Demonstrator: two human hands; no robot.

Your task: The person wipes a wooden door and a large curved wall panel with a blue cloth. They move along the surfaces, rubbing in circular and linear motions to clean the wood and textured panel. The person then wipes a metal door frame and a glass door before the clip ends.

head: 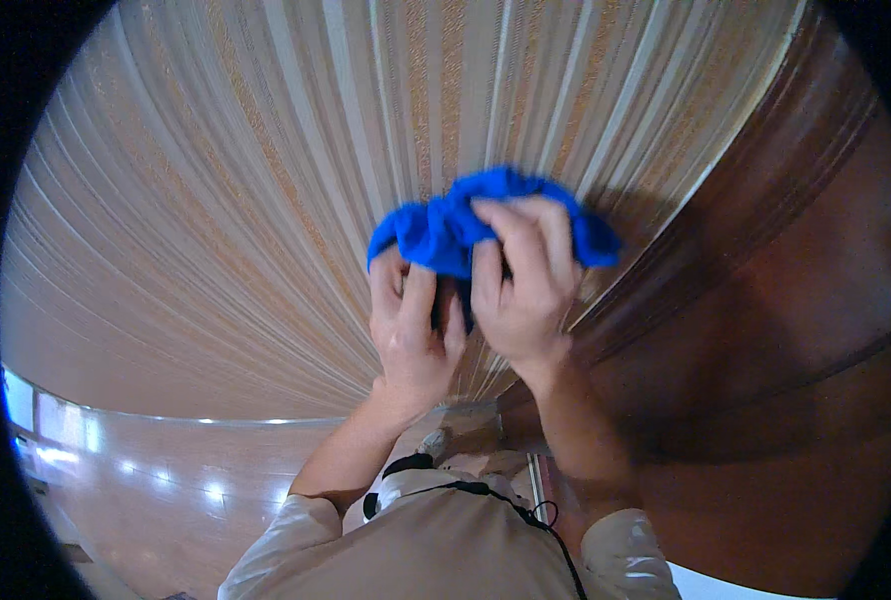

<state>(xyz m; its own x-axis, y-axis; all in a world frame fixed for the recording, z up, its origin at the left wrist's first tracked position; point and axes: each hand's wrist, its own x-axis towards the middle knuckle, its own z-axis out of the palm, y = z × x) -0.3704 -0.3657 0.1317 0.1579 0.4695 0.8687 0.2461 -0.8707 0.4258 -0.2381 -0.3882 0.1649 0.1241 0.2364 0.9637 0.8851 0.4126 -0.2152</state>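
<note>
A bunched blue cloth [445, 236] is held in front of a wall with striped wallpaper [325, 150]. My left hand [415, 322] grips the cloth's left end, its fingers tucked into the folds. Higher and to the right, my right hand [524, 281] clutches the other part, with a loose corner hanging out past the fingers. Slight blur covers both hands and the cloth. Whether the cloth touches the wallpaper I cannot tell.
A dark brown wooden door or panel with its frame [775, 315] borders the wallpaper on the right. Below left, a shiny tiled floor [175, 480] reflects lights. A black cable [524, 514] runs down my light shirt [430, 555].
</note>
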